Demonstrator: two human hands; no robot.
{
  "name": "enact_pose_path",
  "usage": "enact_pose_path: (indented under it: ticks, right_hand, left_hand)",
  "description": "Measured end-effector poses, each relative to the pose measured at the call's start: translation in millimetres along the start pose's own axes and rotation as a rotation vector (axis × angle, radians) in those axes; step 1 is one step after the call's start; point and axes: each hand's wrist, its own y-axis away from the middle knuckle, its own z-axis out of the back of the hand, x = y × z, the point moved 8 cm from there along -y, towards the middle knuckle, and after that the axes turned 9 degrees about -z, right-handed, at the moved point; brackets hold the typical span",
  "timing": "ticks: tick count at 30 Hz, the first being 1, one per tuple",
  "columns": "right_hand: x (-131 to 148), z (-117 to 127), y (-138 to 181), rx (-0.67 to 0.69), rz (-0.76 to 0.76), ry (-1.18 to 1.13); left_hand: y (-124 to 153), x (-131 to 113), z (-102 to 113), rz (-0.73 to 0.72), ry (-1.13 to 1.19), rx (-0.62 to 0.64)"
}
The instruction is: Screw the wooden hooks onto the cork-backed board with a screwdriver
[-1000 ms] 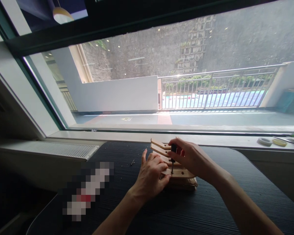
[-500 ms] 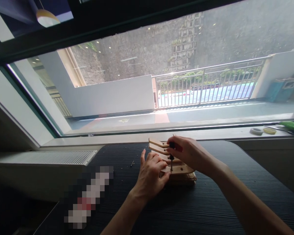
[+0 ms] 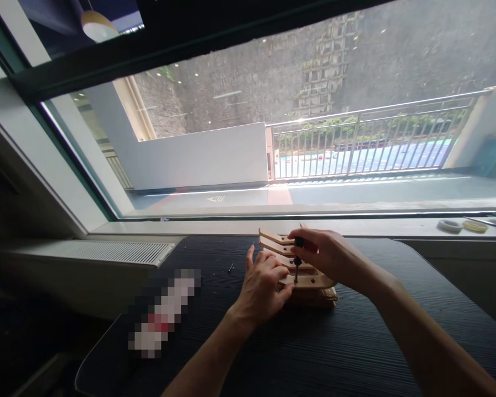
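Note:
A small wooden rack (image 3: 312, 282) of angled slats with drilled holes sits on the dark table. My right hand (image 3: 328, 251) is closed around the dark handle of a screwdriver (image 3: 297, 259). The screwdriver stands upright, its tip at a hole in the nearest slat. My left hand (image 3: 267, 281) grips the left side of the rack, with the thumb by the screwdriver's tip and the fingers over the slats. The palm hides part of the rack's left end. Left of that hand, a small screw (image 3: 231, 268) lies on the table.
A blurred-out pale and red item (image 3: 165, 314) lies on the black table (image 3: 376, 331) at left. On the white windowsill (image 3: 380, 227) behind are a grey tape roll (image 3: 449, 225), a yellow one (image 3: 475, 226) and something green at the right edge. A vent grille (image 3: 128, 252) is at left.
The whole view has shifted, so everything sits a little further right. My hands keep their hold on the rack and screwdriver, whose tip stays at the same hole.

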Motion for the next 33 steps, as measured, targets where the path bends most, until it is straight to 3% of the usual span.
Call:
enact_pose_path:
  ticks: [6, 13, 23, 33]
  right_hand:
    - [0, -3, 1, 0.023, -0.033, 0.005]
    - [10, 4, 5, 0.024, 0.062, -0.11]
    - [-5, -1, -2, -0.014, -0.033, -0.041]
    - [2, -2, 0, 0.028, 0.041, -0.093]
  left_hand:
    - [0, -1, 1, -0.006, 0.003, -0.001]
    - [0, -1, 3, -0.015, 0.014, -0.033]
    - [-2, -1, 3, -0.003, 0.032, -0.026]
    - [-2, 0, 2, -0.002, 0.041, -0.023]
